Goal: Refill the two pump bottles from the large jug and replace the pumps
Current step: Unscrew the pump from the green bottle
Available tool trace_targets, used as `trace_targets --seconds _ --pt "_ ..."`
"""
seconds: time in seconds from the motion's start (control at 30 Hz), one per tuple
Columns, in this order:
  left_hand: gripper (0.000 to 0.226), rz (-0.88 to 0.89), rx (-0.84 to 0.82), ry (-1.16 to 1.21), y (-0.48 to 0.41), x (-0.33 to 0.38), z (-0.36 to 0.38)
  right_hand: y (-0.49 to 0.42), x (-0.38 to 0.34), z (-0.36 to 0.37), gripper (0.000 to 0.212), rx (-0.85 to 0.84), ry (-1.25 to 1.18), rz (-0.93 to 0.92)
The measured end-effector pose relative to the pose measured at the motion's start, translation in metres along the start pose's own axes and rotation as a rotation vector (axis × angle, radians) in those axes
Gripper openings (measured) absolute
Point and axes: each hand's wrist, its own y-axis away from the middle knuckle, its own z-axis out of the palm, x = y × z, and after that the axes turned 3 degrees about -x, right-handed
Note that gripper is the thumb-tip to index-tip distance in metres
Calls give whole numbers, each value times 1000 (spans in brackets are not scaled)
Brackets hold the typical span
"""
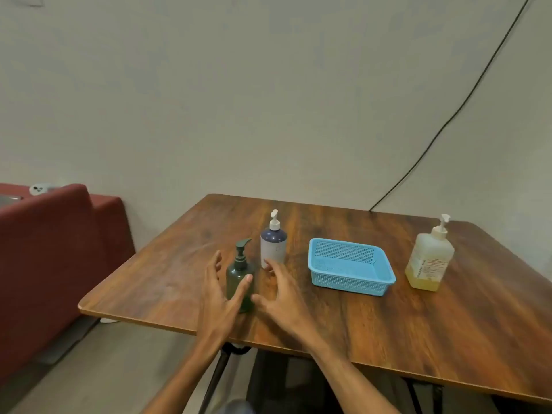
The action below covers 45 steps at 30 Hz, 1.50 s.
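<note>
Forearms stretched in from the bottom edge over the near side of the wooden table (388, 330), both hands bare. The left hand (219, 297) was held open beside the dark green pump bottle (236, 273), its fingers (216, 261) spread on the bottle's left and its thumb lying across the front of the body; whether it actually touched the plastic could not be told. The right hand (283, 297) hovered just right of the same bottle, fingers (273, 265) spread and empty, the thumb near the bottle's base and the fingertips close to the foot of the second pump bottle (273, 246). That one, white-bodied with a dark blue shoulder and a white pump, stood upright just behind the green one. Both bottles had their pumps on. Farther right sat a light blue mesh basket (349, 265), and well beyond it, near the table's right side, stood the large jug (430, 261), with yellowish liquid low inside and a white pump on top. A red sofa (59, 249) stood to the left, and a black cable (448, 121) ran down the pale wall behind the table.
</note>
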Motion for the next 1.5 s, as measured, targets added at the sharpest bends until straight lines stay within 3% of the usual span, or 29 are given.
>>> trace_targets --seconds 0.13,0.3,0.6,0.8,0.93,1.13,1.4,1.5 --pt "90 -21 -141 -40 -14 -19 2 -10 7 14 93 -140 -4 74" --pt "64 17 -174 -18 -23 -28 4 -20 13 25 80 -212 -97 60" --pt "58 76 -196 38 -24 -7 26 -13 27 -1 63 -97 -208 59" --pt "48 108 -291 100 -15 20 64 11 45 -41 71 27 -186 67" --pt "58 116 -360 135 -4 33 93 28 62 -69 78 73 -194 118" --pt "57 80 -473 129 5 41 115 44 82 -91 74 91 -187 179" --pt "65 0 -477 156 4 33 126 46 87 -88 71 94 -187 207" --pt "55 -9 -478 191 2 40 124 46 88 -87 73 89 -154 213"
